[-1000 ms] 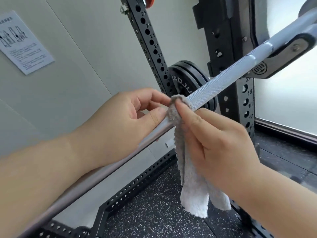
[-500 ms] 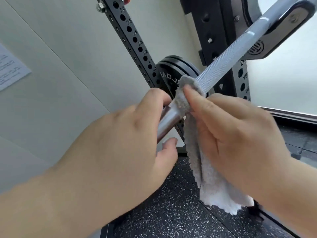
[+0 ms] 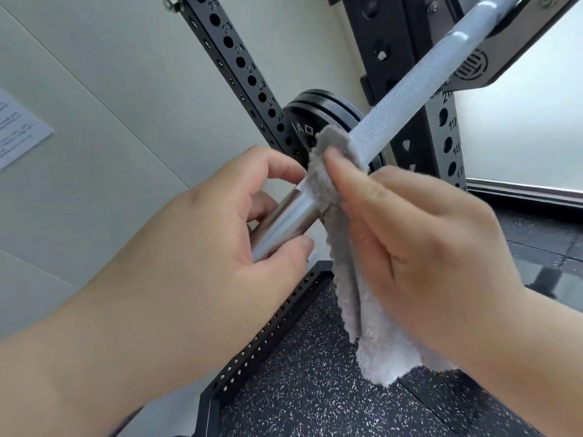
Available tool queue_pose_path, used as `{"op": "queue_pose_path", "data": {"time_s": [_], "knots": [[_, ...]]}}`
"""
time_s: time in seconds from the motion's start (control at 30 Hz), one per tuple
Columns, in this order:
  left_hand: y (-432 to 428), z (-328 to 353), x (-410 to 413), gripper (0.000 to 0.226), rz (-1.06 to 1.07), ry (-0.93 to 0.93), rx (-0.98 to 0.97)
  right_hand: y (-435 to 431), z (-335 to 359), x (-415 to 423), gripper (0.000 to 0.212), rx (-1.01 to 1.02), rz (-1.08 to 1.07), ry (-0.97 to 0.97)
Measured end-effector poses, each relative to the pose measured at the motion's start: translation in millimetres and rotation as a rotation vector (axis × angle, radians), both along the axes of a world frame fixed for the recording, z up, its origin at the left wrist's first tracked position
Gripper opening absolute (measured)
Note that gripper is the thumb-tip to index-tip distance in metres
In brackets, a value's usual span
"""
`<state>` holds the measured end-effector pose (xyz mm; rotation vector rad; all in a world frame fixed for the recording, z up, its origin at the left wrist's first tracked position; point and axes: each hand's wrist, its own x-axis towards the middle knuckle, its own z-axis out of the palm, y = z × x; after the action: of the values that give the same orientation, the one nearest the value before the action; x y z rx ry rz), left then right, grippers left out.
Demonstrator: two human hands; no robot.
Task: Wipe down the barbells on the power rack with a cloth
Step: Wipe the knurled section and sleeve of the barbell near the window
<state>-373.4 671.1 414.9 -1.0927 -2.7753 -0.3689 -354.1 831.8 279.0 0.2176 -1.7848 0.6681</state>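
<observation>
Head view: barbell ran lower-left to upper-right; right hand pinched the cloth round it, left hand gripped the barbell just beside, lower-left.

Rack upright: hole numbers 25–20. Weight plate: "AO", partial.

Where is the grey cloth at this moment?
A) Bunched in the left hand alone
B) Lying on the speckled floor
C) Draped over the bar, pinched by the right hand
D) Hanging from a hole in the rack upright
C: the cloth is folded over the barbell and pinched there by the right hand, with its tail hanging down, while the left hand holds the smooth bare steel just beside it.
</observation>
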Motion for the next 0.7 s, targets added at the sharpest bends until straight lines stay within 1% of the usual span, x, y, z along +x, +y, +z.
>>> {"op": "queue_pose_path", "data": {"time_s": [0.07, 0.13, 0.17, 0.27, 0.37, 0.43, 0.47, 0.53, 0.6, 0.7], "knots": [[1.4, 0.1, -4.2, 0.035, -0.014, -0.022, 0.026, -7.2, 3.9, -1.4, 0.040, -0.053, 0.029, -0.002], [4.3, 1.3, -2.9, 0.033, -0.026, -0.121, 0.056, -17.5, 0.9, -0.7, 0.043, -0.065, 0.107, -0.021], [3.9, 0.8, -4.5, 0.032, -0.023, -0.132, 0.066, -17.1, -0.3, 0.4, 0.044, -0.064, 0.134, -0.022], [5.2, 2.2, -4.8, 0.029, -0.015, -0.148, 0.055, -4.5, 2.4, 0.3, 0.044, -0.104, 0.111, -0.018], [4.0, 0.4, -5.6, 0.029, -0.024, -0.175, 0.083, -18.4, 2.6, 1.2, 0.043, -0.156, 0.157, -0.035], [4.0, -0.5, -6.4, 0.030, -0.023, -0.200, 0.100, -20.2, -1.0, 2.8, 0.044, -0.114, 0.164, -0.053], [4.0, -0.9, -6.5, 0.030, -0.024, -0.200, 0.101, -14.6, -1.4, 3.5, 0.044, -0.077, 0.129, -0.060], [4.1, 0.1, -6.9, 0.029, -0.019, -0.188, 0.088, -1.4, 0.6, 2.1, 0.043, -0.080, 0.062, -0.072], [4.4, -0.1, -7.2, 0.028, -0.003, -0.190, 0.091, -3.3, 1.3, 3.6, 0.045, -0.090, 0.070, -0.088], [3.6, -0.2, -7.1, 0.033, 0.063, -0.154, 0.109, -17.2, -5.2, 8.8, 0.045, -0.003, 0.095, -0.103]]}}
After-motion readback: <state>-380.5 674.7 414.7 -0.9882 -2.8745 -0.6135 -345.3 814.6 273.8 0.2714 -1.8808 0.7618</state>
